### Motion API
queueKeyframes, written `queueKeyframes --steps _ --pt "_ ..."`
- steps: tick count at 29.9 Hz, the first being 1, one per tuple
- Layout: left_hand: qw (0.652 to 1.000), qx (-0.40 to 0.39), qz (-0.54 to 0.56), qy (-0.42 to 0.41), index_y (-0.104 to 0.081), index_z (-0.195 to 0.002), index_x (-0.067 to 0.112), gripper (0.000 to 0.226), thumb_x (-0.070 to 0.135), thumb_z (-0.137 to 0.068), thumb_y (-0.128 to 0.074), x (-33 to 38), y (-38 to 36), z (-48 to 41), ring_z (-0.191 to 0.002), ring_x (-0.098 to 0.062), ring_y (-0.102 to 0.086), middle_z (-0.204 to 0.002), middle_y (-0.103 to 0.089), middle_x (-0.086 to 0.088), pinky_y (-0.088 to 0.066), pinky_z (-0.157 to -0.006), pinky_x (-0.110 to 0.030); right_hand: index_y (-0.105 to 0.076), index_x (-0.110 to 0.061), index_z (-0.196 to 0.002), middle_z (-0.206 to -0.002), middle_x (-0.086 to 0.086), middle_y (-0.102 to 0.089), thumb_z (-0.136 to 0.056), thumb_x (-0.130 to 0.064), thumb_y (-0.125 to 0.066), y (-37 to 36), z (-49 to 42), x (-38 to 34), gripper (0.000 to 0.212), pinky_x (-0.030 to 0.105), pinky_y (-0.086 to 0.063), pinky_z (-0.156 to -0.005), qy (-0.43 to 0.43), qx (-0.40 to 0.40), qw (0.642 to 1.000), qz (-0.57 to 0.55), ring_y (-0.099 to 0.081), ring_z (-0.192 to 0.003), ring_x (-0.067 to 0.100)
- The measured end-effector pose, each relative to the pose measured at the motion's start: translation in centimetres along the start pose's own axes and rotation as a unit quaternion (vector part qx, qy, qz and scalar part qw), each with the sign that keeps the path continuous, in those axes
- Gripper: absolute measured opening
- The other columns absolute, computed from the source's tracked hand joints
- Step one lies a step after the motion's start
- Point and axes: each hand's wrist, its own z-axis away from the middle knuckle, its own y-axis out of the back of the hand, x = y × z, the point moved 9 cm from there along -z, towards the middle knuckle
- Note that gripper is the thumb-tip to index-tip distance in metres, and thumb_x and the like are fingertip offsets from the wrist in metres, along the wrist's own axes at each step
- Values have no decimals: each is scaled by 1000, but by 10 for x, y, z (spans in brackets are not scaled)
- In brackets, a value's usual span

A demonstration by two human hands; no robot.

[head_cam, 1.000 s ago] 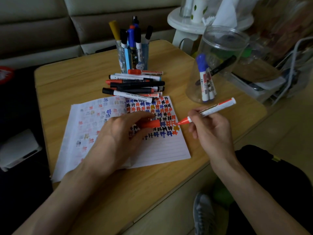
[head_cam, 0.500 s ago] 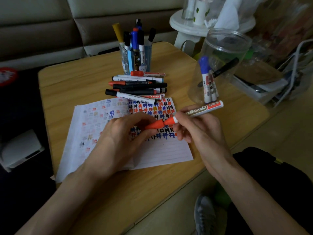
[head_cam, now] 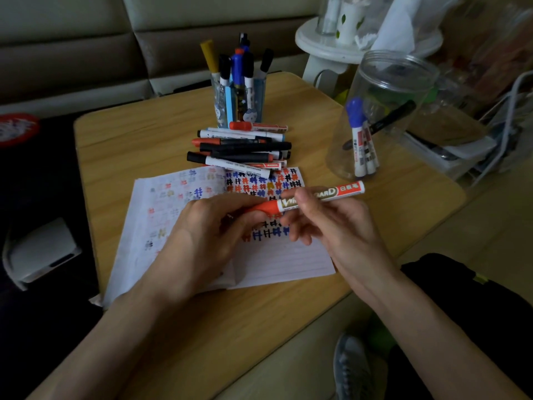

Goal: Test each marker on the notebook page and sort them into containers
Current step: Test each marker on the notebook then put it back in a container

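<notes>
Seating the red cap (head_cam: 263, 207), off a second ago, the left hand (head_cam: 202, 235) is pinching it onto the red marker (head_cam: 343, 189) gripped by the right hand (head_cam: 331, 223), likely readying it for sorting.

My way is open along the table's (head_cam: 121, 145) left and near edges; pile (head_cam: 242, 148) and cup (head_cam: 227, 108) block the far edge, jar (head_cam: 403, 82) the far right corner.
</notes>
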Motion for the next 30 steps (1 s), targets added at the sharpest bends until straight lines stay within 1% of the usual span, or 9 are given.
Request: queueKeyframes --steps 2,6,11,14,16,19,23,26,30 --pt "1000 15 16 10 -75 -115 25 27 39 -98 -59 -2 3 0 -92 -4 -68 -100 -74 14 -54 -76 -28 -74 2 -107 -88 21 -74 -99 -21 -61 -3 1 -1 27 34 -53 -66 19 3 1000 0 -69 -75 29" --pt "999 33 13 13 -76 -113 26 24 29 -95 -61 -2 5 2 -92 -6 -69 -100 -75 14 -54 -78 -30 -74 -1 -109 -87 21 -75 -96 -23 -62 -8 4 2 28 35 -57 -71 32 13 999 -17 -71 -77 29" --pt "999 24 27 27 -75 -111 32 20 31 -96 -61 -6 2 5 -90 -12 -69 -96 -74 12 -55 -76 -39 -74 -4 -109 -86 17 -75 -97 -23 -62 -12 5 6 26 35 -58 -74 24 6 999 -25 -71 -78 28" --pt "999 9 27 26 -74 -113 32 21 38 -100 -58 -1 2 2 -94 -5 -68 -98 -73 18 -55 -79 -29 -74 -3 -108 -87 14 -75 -96 -26 -62 -9 2 6 29 31 -56 -73 16 10 999 -26 -68 -78 23" --pt "999 -7 19 37 -70 -112 38 24 45 -94 -56 2 0 0 -97 3 -66 -99 -68 28 -55 -80 -21 -74 -1 -108 -87 12 -74 -93 -28 -65 -5 0 6 32 27 -54 -71 6 20 1000 -14 -65 -76 19" --pt "998 7 33 62 -69 -108 38 24 46 -86 -61 1 3 -2 -94 7 -65 -96 -67 30 -53 -77 -12 -70 -9 -120 -93 4 -76 -87 -25 -75 12 -5 5 37 20 -54 -70 -11 52 999 4 -69 -80 12" --pt "992 60 72 82 -72 -104 40 19 40 -86 -68 6 18 -7 -88 0 -70 -90 -74 23 -56 -73 -16 -59 -27 -129 -105 1 -76 -77 -27 -86 47 -12 1 58 20 -58 -75 -16 144 988 50 -75 -93 11" --pt "985 104 113 74 -69 -102 42 18 39 -85 -66 20 29 -17 -89 4 -71 -94 -72 31 -56 -73 -13 -59 -27 -129 -108 -3 -72 -78 -25 -87 59 -20 -4 58 23 -59 -79 17 141 980 139 -72 -96 8" --pt "968 166 183 45 -68 -111 28 19 26 -93 -63 51 35 -45 -95 2 -71 -102 -74 22 -55 -77 -11 -58 -34 -125 -111 -12 -65 -81 -24 -87 78 -31 -6 53 33 -59 -88 33 154 961 227 -67 -101 6"
